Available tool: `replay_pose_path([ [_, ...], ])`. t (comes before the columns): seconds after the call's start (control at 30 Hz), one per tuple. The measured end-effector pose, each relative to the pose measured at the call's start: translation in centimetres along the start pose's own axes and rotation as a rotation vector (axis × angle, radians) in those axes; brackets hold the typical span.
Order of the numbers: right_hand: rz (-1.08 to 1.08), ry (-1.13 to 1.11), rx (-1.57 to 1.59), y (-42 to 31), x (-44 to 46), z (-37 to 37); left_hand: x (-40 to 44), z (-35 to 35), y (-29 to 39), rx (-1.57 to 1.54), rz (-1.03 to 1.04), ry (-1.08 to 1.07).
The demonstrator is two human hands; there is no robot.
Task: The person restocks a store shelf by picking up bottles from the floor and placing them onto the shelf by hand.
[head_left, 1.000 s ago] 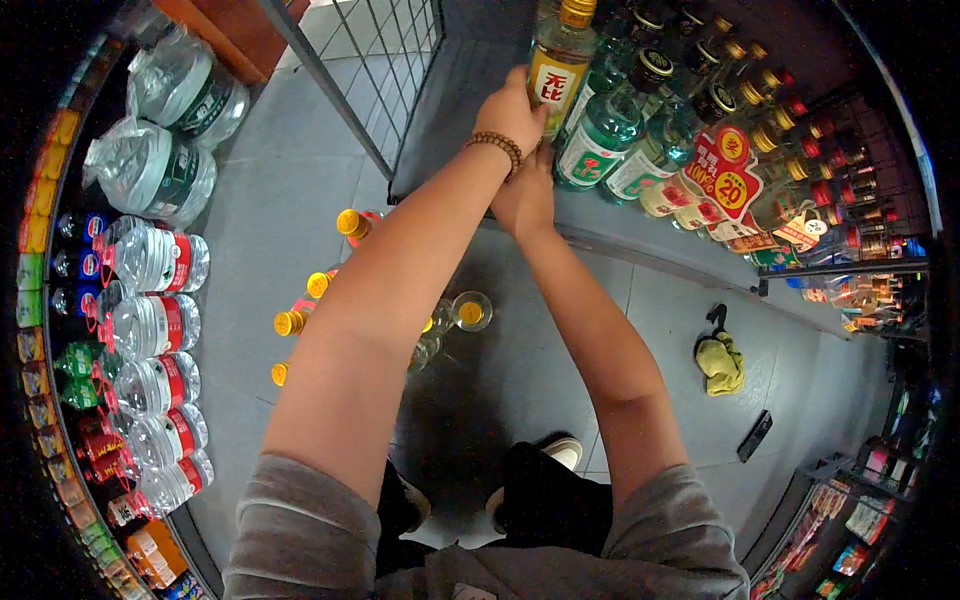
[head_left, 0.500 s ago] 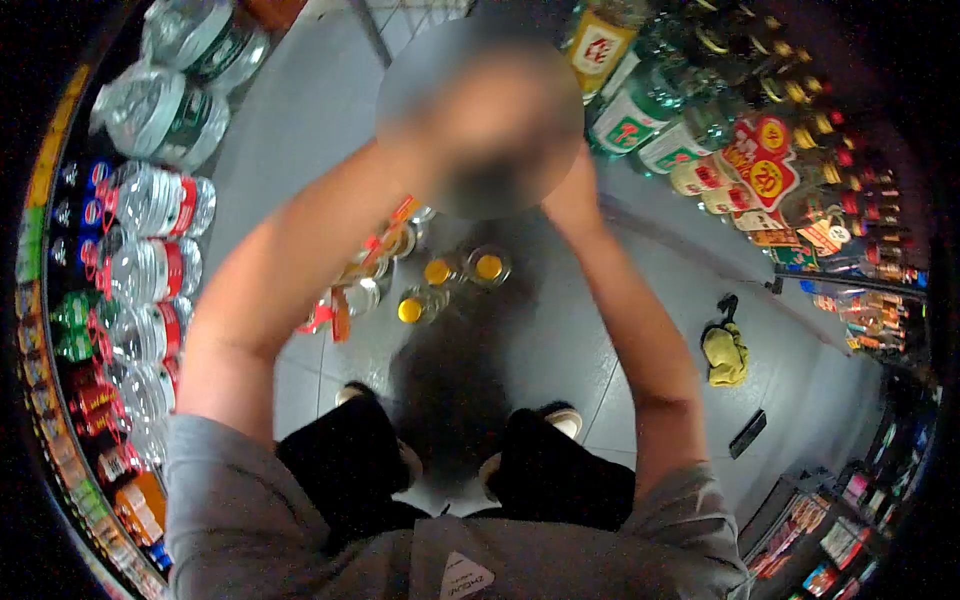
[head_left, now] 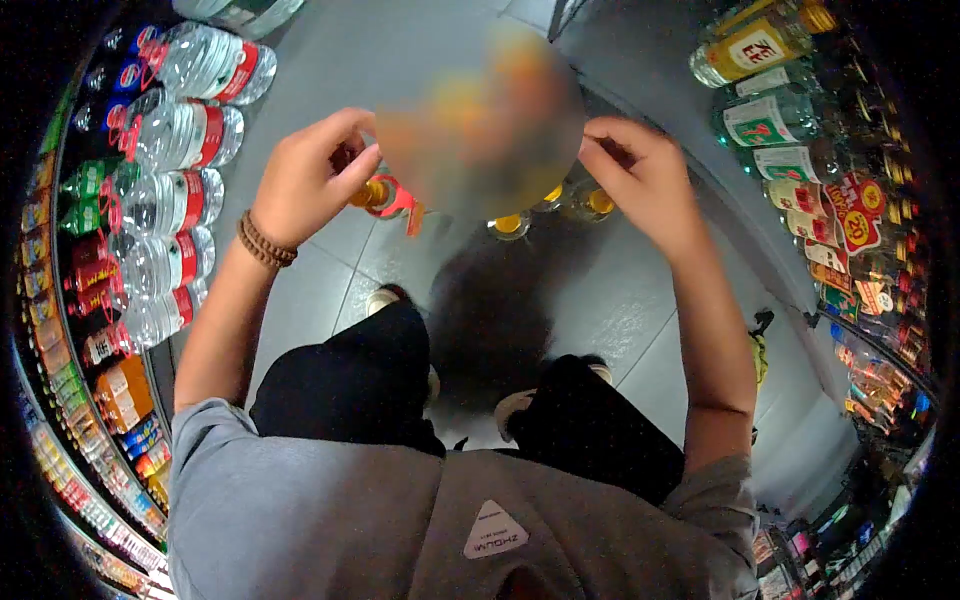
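My left hand point(head_left: 312, 180), with a brown bead bracelet point(head_left: 265, 240) on its wrist, is raised with curled fingers, its thumb and forefinger drawn toward each other. Opposite it, my right hand point(head_left: 640, 180) is bent into a similar pinch. A round blur covers the space between them and hides anything they hold. Below the blur, several clear bottles with yellow caps point(head_left: 509, 224) stand on the floor. By my left fingertips, partly hidden, is a bottle with a yellow cap and a red label point(head_left: 385, 197).
Large water bottles with red labels point(head_left: 200, 135) line the left, beside shelves of drinks. On the right, a shelf holds glass bottles point(head_left: 770, 120) and a red price sign point(head_left: 860, 212). My legs point(head_left: 350, 375) are over the grey tiled floor point(head_left: 640, 320); a yellow-green item point(head_left: 759, 355) shows behind my right arm.
My hands have moved out from behind the blur and farther apart, left hand leftward and right hand rightward. The camera view has also shifted, moving the shelves and floor bottles in the picture.
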State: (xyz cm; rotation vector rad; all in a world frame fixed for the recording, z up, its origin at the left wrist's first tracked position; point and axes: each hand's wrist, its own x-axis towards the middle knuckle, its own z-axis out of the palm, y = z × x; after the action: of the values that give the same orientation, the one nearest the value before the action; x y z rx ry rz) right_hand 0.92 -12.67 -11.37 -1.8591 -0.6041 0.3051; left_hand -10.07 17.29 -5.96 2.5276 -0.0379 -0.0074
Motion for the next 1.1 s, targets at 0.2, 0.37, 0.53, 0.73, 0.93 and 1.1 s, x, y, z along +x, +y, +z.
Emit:
replay_pose_path([
  [0.2, -0.033, -0.021, -0.047, -0.4, -0.9, 0.1, -4.4, 1.7, -1.7, -0.027, -0.128, 0.076],
  [0.37, 0.037, -0.074, -0.062, -1.7, -1.2, 0.0, -4.0, 2.8, -2.4, 0.219, -0.002, -0.011],
  [0.53, -0.023, -0.087, -0.054, -1.0, -1.6, 0.8, -4.0, 4.3, -2.7, 0.332, -0.124, -0.083],
  [0.73, -0.002, -0.099, -0.035, -1.5, -2.2, 0.7, -5.0, 4.7, -4.0, 0.283, -0.121, -0.052],
  [0.93, 0.002, -0.036, 0.047, -1.9, -2.4, 0.1, -6.6, 0.9, -2.2, 0.211, -0.046, -0.048],
  [1.1, -0.049, -0.084, 0.073, -4.4, -2.6, -0.4, -6.2, -5.4, 2.8, 0.3, 0.202, -0.06],
])
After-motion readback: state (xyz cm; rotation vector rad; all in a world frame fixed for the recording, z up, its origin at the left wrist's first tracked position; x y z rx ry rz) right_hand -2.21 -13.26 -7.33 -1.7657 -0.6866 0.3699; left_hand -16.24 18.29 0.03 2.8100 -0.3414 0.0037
